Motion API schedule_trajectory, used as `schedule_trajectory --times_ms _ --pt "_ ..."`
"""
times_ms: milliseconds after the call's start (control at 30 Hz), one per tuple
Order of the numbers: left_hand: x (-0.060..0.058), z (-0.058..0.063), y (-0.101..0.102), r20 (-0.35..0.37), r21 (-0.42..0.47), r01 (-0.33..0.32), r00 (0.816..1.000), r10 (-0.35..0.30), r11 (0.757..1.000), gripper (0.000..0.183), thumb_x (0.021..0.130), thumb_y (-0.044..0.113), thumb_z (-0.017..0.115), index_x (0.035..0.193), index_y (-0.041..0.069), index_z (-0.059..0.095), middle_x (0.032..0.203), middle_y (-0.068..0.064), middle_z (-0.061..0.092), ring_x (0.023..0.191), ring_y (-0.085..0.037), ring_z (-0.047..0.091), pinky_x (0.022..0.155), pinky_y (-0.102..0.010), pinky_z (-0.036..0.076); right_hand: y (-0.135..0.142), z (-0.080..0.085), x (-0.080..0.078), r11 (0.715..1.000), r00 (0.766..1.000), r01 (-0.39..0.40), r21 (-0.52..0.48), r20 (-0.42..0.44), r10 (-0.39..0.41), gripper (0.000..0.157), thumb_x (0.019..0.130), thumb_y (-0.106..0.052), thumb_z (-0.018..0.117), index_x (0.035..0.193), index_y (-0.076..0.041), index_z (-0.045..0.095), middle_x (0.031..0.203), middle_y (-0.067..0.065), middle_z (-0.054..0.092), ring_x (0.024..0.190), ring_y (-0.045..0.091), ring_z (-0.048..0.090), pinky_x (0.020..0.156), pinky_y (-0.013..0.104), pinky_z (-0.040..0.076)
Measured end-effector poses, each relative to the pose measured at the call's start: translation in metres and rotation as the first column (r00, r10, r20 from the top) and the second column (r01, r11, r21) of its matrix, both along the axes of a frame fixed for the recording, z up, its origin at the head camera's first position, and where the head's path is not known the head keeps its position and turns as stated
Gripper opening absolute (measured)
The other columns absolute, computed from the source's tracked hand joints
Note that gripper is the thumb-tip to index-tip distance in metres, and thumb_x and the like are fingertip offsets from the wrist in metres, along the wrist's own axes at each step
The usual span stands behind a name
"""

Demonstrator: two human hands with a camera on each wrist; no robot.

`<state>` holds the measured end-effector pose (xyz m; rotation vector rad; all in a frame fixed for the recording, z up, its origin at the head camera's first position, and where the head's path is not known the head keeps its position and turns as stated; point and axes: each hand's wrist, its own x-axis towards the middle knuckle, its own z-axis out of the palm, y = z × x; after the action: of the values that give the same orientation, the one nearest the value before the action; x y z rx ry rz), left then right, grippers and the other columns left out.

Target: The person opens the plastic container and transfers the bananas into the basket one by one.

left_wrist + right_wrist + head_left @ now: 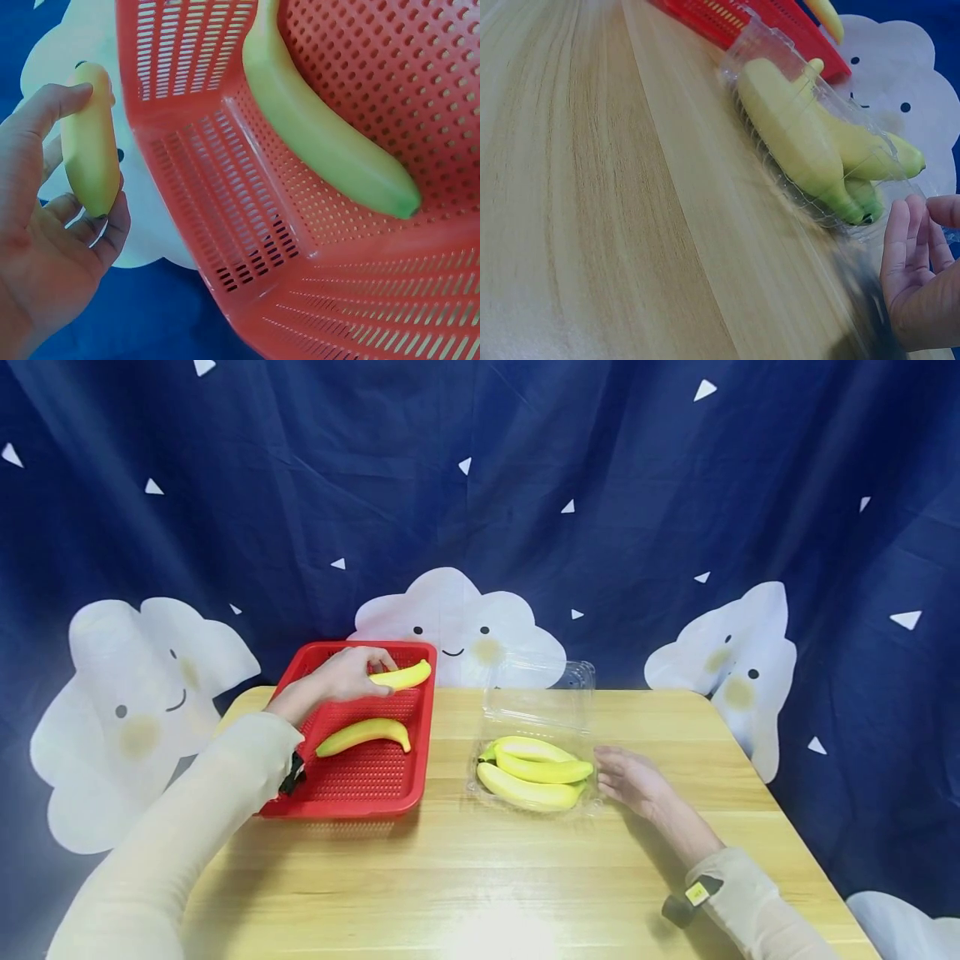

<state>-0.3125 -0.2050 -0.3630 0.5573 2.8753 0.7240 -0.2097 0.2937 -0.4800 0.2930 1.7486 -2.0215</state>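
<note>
My left hand holds a yellow banana above the far part of a red perforated basket. In the left wrist view, the thumb and fingers grip this banana from its sides. Another banana lies on the basket floor below the hand. To the right of the basket stands a clear plastic clamshell box, its lid raised at the back. Several bananas lie together in the box. Beside the box's right side, my right hand has extended fingers; whether they touch the plastic I cannot tell.
Everything stands on a light wooden table. A dark blue curtain with white clouds and triangles hangs right behind the table. The basket's raised rim stands between its contents and the clear box.
</note>
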Motion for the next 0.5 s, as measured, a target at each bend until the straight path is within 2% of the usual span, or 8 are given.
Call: schedule_trajectory --times_ms 233,500 --pt "-0.006 -0.004 -0.007 0.009 0.008 -0.023 1.000 0.023 1.000 0.042 0.090 0.025 0.080 0.126 0.005 0.070 0.118 -0.020 0.070 0.107 -0.034 0.062 0.097 -0.049 0.054 0.000 -0.001 0.001 1.000 1.000 0.016 -0.008 0.007 -0.016 0.052 0.109 -0.017 0.053 0.156 -0.001 0.036 0.101 -0.008 0.065 0.084 0.003 0.064 0.081 0.018 0.058" --pt "-0.015 -0.015 -0.017 0.071 -0.031 -0.074 0.995 0.076 0.997 0.041 0.090 0.023 0.081 0.126 0.006 0.070 0.125 -0.023 0.069 0.115 -0.039 0.061 0.105 -0.057 0.052 -0.001 0.002 0.000 1.000 1.000 0.025 -0.011 0.010 -0.025 0.046 0.108 -0.018 0.056 0.150 -0.004 0.044 0.101 -0.008 0.065 0.081 0.003 0.064 0.080 0.017 0.058"
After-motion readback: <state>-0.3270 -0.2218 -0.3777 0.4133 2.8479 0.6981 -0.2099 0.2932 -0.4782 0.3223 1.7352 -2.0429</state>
